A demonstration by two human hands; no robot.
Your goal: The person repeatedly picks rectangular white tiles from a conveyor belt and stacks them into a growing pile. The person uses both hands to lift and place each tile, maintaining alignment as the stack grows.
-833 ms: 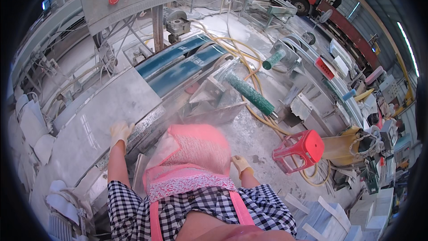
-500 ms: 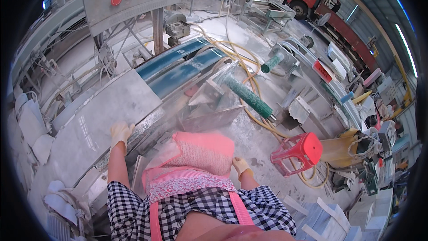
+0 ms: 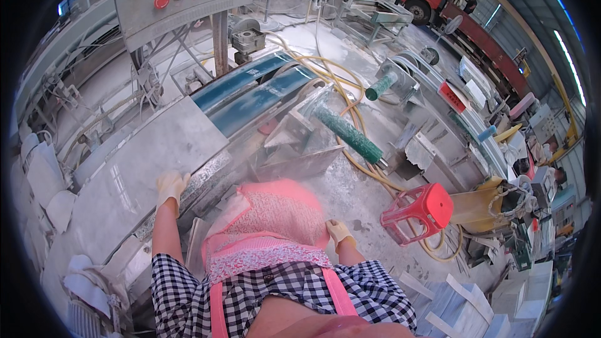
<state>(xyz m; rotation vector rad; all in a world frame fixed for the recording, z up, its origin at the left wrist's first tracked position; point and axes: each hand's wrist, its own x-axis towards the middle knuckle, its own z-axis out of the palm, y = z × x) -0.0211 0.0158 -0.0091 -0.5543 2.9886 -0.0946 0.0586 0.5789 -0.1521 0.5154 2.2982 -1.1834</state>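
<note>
The left grip (image 3: 171, 188) rests on the edge of the grey slab (image 3: 147, 150), perhaps for steadiness; the slab lies beside blue belts (image 3: 266, 99). The right grip (image 3: 339, 231) hangs beside the pink apron (image 3: 275, 216). Neither's closure can be told.

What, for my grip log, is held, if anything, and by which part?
The left hand lies at the edge of the grey slab; a grip cannot be told. The right hand, beside the apron, shows nothing held.

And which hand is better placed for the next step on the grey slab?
Probably the left hand: it rests at the edge of the grey slab, while the right hand hangs beside the pink apron, away from the slab.
</note>
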